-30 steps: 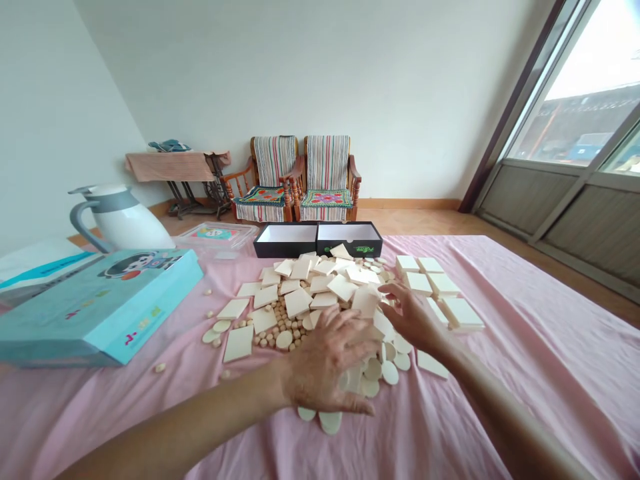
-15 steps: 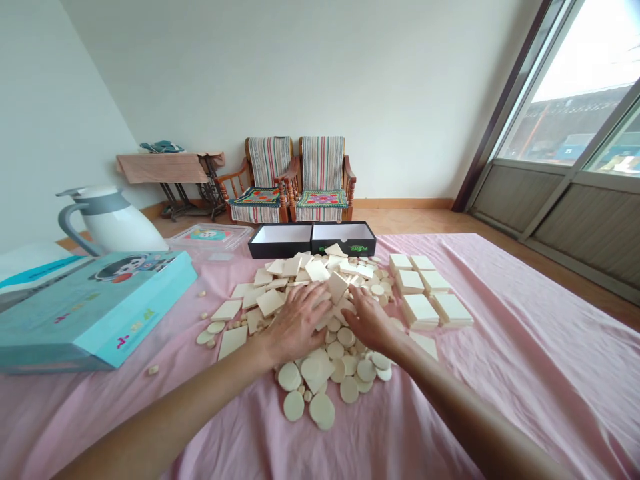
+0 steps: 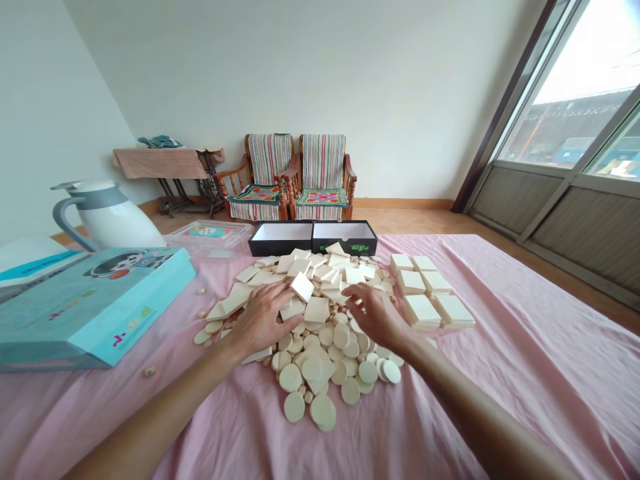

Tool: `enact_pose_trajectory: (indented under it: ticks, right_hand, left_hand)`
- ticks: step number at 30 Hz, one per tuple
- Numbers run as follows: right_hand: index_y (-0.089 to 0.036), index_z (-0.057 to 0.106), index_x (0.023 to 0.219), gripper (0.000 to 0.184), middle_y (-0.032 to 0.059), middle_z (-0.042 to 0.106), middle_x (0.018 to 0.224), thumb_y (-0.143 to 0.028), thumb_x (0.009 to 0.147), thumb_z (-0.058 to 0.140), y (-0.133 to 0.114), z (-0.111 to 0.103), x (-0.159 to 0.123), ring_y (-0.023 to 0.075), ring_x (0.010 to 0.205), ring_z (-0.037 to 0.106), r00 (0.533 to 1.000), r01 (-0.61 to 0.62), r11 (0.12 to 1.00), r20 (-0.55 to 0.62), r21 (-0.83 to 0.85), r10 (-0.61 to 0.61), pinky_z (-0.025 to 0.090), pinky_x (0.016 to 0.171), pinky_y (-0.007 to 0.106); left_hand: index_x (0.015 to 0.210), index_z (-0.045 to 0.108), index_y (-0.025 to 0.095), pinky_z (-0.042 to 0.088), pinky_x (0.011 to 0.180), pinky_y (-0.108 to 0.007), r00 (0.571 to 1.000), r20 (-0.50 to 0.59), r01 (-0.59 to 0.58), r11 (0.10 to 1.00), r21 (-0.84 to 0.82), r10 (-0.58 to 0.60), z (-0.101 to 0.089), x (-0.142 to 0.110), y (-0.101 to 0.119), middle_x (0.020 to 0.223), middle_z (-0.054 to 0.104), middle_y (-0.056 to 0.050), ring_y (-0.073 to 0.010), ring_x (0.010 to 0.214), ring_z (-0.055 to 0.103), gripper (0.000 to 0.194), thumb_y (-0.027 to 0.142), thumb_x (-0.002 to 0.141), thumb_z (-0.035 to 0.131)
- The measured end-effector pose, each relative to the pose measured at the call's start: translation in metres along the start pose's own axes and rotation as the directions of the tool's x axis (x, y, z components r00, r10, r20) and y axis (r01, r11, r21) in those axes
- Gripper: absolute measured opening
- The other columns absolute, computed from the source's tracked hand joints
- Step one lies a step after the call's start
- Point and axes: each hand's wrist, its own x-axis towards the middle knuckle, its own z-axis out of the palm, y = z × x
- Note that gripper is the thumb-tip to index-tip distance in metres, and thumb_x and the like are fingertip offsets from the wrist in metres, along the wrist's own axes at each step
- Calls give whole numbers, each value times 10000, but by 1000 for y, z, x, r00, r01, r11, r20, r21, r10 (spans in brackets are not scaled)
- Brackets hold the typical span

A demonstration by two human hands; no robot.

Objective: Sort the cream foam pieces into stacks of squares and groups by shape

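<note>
Pale wooden pieces lie heaped in the middle of the pink cloth. Square tiles [image 3: 317,310] make up most of the far part, and round discs [image 3: 290,378] cover the near part. My left hand [image 3: 265,315] rests palm down on the heap's left side, fingers stretched and thumb apart. One tilted square tile [image 3: 302,287] touches or nearly touches its fingertips. On the right side, my right hand [image 3: 377,315] hovers at the heap with bent, separated fingers and nothing seen in them. What lies under both palms is hidden.
Several stacks of square tiles [image 3: 421,311] stand in two columns at right. Behind the heap are two black boxes [image 3: 287,249] with white insides and a clear plastic lid [image 3: 220,240]. A turquoise box [image 3: 95,300] and a white jug [image 3: 117,220] stand at left.
My hands have moved apart, the left one leftward and the right one slightly right. Tiles between them have shifted, and more discs show in the middle.
</note>
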Motion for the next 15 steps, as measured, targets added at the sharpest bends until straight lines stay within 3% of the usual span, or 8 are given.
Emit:
enact_pose_trajectory:
  ticks: [3, 6, 10, 15]
  right_hand:
    - [-134, 606, 1144, 337, 129, 646, 1115, -135, 821, 506, 33, -6, 21, 228, 1036, 593, 994, -86, 986, -82, -145, 75, 459, 879, 345]
    - [-133, 500, 1313, 527, 152, 541, 1329, -144, 789, 560, 54, -7, 40, 268, 1253, 447, 999, -47, 970, -6, -237, 47, 363, 1020, 423]
    - [-165, 419, 1395, 601, 161, 472, 1406, -224, 817, 572, 58, -4, 54, 306, 1323, 366, 984, -56, 961, 148, -270, 99, 313, 1038, 510]
    - [-126, 442, 1367, 621, 186, 482, 1355, -253, 783, 608, 57, -8, 52, 306, 1272, 408, 986, -47, 964, 145, -261, 87, 341, 1018, 468]
  left_hand:
    - [1176, 593, 215, 368, 1041, -459, 995, -91, 30, 999, -15, -31, -1, -1, -1, 1303, 576, -106, -281, 1230, 495, 433, 497, 849, 559]
    - [1111, 609, 190, 400, 1029, -426, 970, -225, 80, 995, -65, -93, 0, -1, -2, 1213, 623, -106, -254, 1174, 538, 347, 436, 877, 540]
    - [1005, 628, 183, 434, 1002, -390, 932, -341, 84, 988, -130, -124, -1, -4, -4, 1102, 666, -84, -219, 1107, 577, 228, 344, 908, 499]
    - [940, 642, 188, 459, 970, -369, 918, -373, 77, 984, -159, -133, -2, -8, -6, 1036, 686, -67, -210, 1059, 602, 191, 306, 903, 495]
